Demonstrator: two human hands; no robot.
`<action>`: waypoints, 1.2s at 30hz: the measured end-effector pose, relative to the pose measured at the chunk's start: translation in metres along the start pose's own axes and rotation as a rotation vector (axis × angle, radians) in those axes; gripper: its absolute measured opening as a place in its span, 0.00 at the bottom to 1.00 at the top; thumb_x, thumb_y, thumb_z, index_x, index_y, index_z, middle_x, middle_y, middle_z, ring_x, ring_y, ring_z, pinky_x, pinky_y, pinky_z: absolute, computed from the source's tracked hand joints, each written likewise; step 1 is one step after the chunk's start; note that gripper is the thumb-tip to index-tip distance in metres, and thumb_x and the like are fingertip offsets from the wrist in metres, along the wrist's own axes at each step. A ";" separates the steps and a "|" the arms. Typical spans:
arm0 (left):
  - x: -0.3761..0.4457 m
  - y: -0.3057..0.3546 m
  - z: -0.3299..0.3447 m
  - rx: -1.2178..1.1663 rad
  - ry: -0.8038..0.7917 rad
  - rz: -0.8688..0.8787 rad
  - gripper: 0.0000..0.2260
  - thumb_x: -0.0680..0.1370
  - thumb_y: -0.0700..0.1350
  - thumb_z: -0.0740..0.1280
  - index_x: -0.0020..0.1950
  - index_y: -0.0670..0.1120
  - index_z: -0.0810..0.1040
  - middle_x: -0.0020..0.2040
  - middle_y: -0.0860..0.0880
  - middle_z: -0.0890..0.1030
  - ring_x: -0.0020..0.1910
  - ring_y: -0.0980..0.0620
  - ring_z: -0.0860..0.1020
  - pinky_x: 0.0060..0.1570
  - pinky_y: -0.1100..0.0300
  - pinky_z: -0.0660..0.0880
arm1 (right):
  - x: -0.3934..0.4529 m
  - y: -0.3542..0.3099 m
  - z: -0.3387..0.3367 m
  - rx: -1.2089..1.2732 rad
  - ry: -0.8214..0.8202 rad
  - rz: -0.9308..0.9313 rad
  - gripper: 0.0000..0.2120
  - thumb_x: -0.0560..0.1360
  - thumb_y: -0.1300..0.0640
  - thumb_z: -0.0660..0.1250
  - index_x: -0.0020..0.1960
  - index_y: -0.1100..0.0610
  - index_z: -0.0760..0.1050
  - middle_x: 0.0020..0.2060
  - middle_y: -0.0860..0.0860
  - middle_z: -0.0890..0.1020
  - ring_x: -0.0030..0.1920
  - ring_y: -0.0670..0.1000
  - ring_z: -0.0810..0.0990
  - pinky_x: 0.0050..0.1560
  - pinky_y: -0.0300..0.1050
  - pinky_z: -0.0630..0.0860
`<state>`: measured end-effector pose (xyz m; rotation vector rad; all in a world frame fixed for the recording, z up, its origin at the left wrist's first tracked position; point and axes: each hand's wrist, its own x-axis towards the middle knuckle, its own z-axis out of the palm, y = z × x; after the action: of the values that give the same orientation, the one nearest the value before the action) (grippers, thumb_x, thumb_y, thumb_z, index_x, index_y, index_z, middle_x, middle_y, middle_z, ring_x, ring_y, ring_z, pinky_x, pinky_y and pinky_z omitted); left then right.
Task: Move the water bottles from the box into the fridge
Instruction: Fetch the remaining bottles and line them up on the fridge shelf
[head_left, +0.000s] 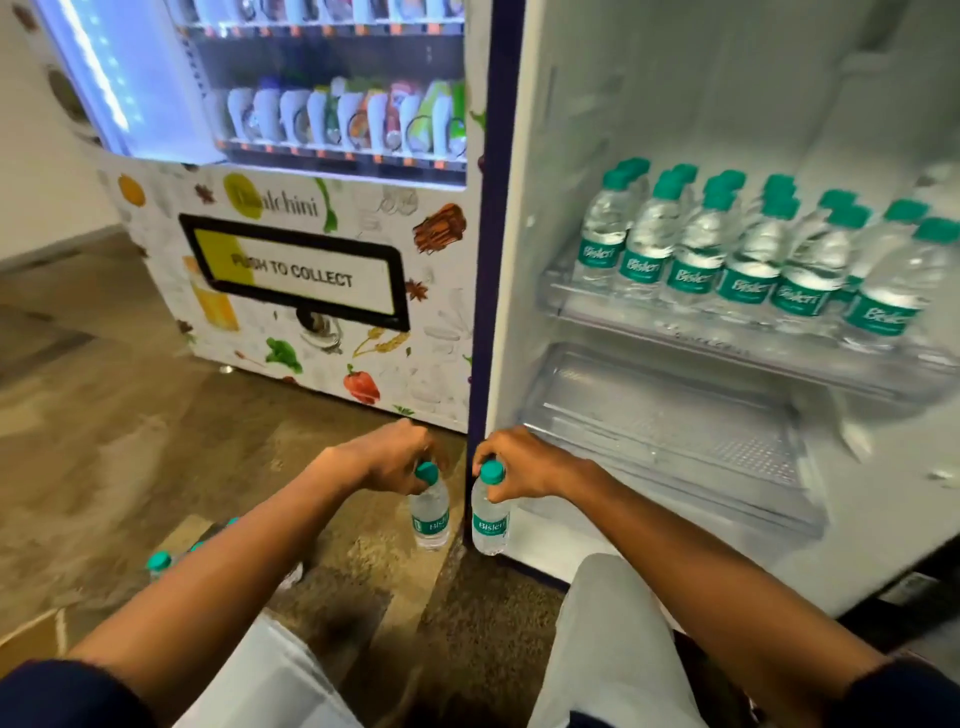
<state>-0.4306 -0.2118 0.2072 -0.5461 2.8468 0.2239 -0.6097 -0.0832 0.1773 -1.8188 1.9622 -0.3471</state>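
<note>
The big white fridge (675, 130) stands open in front of you, so you can reach in. Its clear plastic shelf (691, 340) already holds rows of small clear water bottles with green caps (748, 249). The brown cardboard box (31, 644) sits low by your left arm. Your left hand (389, 457) grips one bottle (431, 512) by its neck. Your right hand (519, 465) grips another bottle (490, 519) the same way, so both hang straight down and can go in together.

Two bottles held at the open fridge (675, 130)
Left hand (395, 460) grips one bottle (431, 514) by its neck; right hand (519, 467) grips another (490, 519). Shelf (675, 332) carries rows of bottles (753, 249); more bottles (158, 564) lower left, apparently boxed.
</note>
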 end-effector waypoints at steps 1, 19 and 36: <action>0.006 0.007 -0.010 0.009 0.004 0.028 0.18 0.72 0.46 0.73 0.61 0.51 0.81 0.54 0.52 0.84 0.50 0.54 0.81 0.45 0.66 0.75 | -0.006 0.002 -0.013 0.007 0.006 0.004 0.16 0.67 0.60 0.76 0.54 0.55 0.81 0.51 0.50 0.82 0.49 0.49 0.79 0.51 0.44 0.80; 0.065 0.140 -0.214 0.039 -0.017 0.434 0.14 0.70 0.38 0.76 0.52 0.51 0.83 0.50 0.53 0.83 0.49 0.55 0.81 0.50 0.63 0.80 | -0.111 0.019 -0.231 0.085 0.155 0.081 0.13 0.69 0.64 0.76 0.53 0.59 0.82 0.48 0.54 0.84 0.32 0.48 0.79 0.32 0.41 0.78; 0.070 0.242 -0.420 0.031 0.446 0.515 0.18 0.70 0.37 0.75 0.60 0.45 0.81 0.52 0.50 0.83 0.44 0.59 0.81 0.49 0.65 0.75 | -0.212 0.027 -0.424 0.066 0.741 0.149 0.12 0.73 0.66 0.72 0.55 0.68 0.81 0.41 0.61 0.81 0.34 0.49 0.74 0.30 0.36 0.73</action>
<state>-0.6695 -0.0944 0.6182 0.1864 3.3717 0.1561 -0.8277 0.0817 0.5657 -1.6146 2.4927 -1.1517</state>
